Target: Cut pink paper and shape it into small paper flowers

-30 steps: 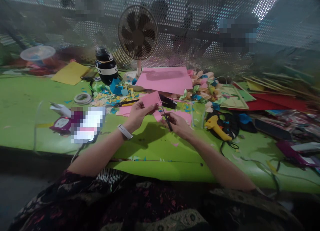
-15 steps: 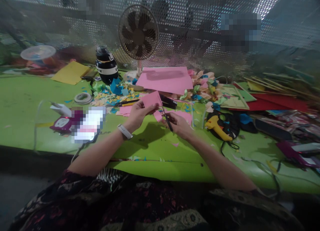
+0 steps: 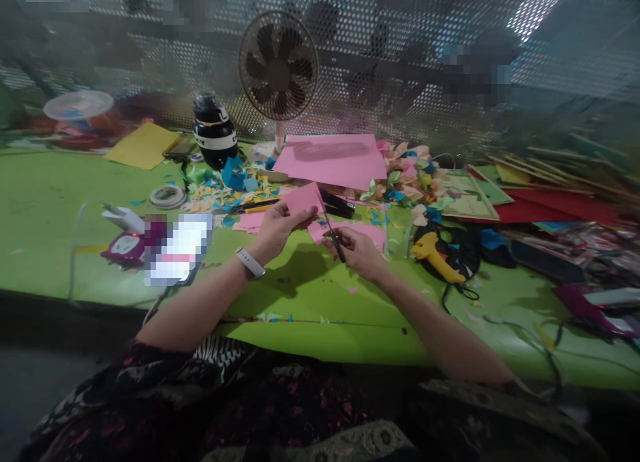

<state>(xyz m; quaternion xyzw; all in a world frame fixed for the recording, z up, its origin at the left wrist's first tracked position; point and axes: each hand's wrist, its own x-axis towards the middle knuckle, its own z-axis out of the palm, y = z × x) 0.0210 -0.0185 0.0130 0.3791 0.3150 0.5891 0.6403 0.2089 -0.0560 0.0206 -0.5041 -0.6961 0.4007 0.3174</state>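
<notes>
Between the fingers and thumb of my left hand [image 3: 280, 230] is a piece of pink paper [image 3: 301, 201], raised above the green table [image 3: 310, 302]. My right hand [image 3: 361, 252] is closed round dark-handled scissors [image 3: 336, 244], whose blades point up and left at the right edge of the paper. A smaller pink piece [image 3: 317, 232] shows just below the held paper, beside the blades; I cannot tell if it is attached. More pink paper [image 3: 369, 234] lies behind my right hand, and a dark stapler-like thing [image 3: 340, 205] is behind the scissors.
Behind my hands are paper scraps [image 3: 210, 199], a large pink sheet [image 3: 333, 159], folded paper pieces [image 3: 407, 172] and a fan [image 3: 279, 69]. A lit phone [image 3: 180, 252] and tape roll [image 3: 167, 196] lie left. A yellow glue gun [image 3: 436, 257] rests right, its cord near the table edge.
Both hands stay almost where they were, still on the paper and scissors. The scissors' handles look slightly more spread, and the whole view has shifted a little.
</notes>
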